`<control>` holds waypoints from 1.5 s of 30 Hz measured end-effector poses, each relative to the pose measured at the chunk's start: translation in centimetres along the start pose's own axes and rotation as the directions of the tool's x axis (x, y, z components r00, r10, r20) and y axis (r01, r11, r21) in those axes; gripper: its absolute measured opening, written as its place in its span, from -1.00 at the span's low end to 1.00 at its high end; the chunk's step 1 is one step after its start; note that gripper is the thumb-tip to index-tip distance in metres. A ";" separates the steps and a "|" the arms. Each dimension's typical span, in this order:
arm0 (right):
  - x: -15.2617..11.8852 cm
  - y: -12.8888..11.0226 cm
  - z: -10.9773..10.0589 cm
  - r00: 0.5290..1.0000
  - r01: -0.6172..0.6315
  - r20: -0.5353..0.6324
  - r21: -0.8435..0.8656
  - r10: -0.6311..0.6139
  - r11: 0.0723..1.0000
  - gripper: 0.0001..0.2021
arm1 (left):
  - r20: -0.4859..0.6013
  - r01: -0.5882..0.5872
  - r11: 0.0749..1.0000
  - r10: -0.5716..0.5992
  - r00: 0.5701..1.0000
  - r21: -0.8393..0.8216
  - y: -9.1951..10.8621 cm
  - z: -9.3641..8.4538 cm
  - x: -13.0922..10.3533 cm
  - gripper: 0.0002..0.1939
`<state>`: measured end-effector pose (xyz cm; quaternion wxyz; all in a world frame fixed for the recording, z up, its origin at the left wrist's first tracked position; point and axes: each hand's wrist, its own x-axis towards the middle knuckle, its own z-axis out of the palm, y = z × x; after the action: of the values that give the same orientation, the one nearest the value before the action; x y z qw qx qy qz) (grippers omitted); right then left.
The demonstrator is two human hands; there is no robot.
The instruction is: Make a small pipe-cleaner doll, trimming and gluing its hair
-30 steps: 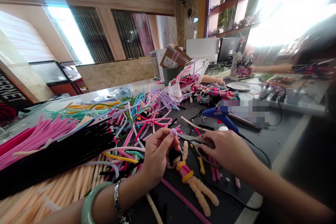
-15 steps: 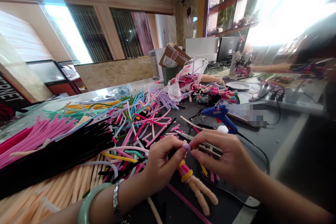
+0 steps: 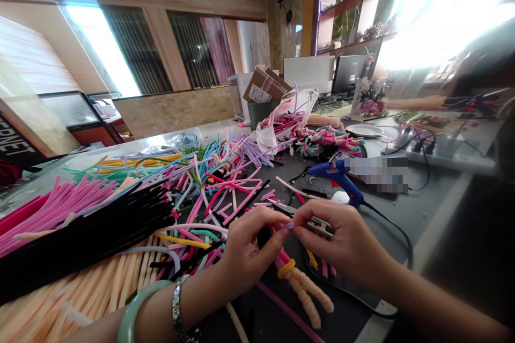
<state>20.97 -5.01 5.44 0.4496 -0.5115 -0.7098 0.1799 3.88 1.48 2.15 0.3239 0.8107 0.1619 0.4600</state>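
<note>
A small purple fuzzy piece [image 3: 288,225] is pinched between the thumb and forefinger of my left hand [image 3: 251,246]. The closed fingertips of my right hand [image 3: 341,233] meet it from the other side. Partly hidden below my left hand is a pipe-cleaner doll [image 3: 308,292] with a pink body, a yellow ring at the waist and twisted peach legs. Whether the purple piece joins the doll, I cannot tell. Behind my right fingers lies a metal hand tool [image 3: 322,228], mostly covered.
A blue glue gun [image 3: 338,177] with a black cord stands beyond my right hand. Cut pipe cleaners [image 3: 225,187] litter the dark table. Bundles of black stems [image 3: 92,230] and peach stems [image 3: 100,284] lie at left. A white plastic bag [image 3: 309,102] sits at the back.
My right fingertips have come in against the purple piece, which is now more covered. The upper part of the doll's body is more hidden by my left hand.
</note>
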 end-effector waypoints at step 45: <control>0.0 0.4 -0.9 0.989 -0.066 -0.141 -0.081 0.055 0.995 -0.73 | 0.012 -0.017 0.998 0.017 1.000 -0.054 0.3 0.1 0.3 -0.90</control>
<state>21.93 -5.02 5.68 0.4698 -0.5627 -0.6681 0.1272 4.15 1.41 2.48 0.3428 0.8058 0.1405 0.4621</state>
